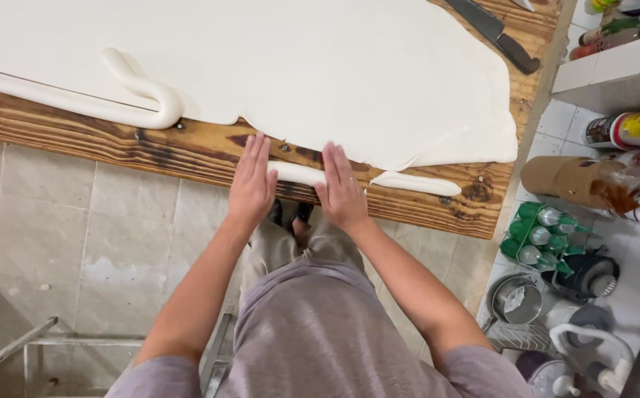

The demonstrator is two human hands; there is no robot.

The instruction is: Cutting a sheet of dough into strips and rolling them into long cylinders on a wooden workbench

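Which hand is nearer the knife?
Right. The right hand lies flat on the dough roll, below-left of the knife; the left hand lies farther left.

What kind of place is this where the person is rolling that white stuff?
Probably a kitchen or small bakery. A big flat sheet of white dough covers a long wooden table, both hands roll a short white dough rope, and a dark-handled knife lies at the far end.
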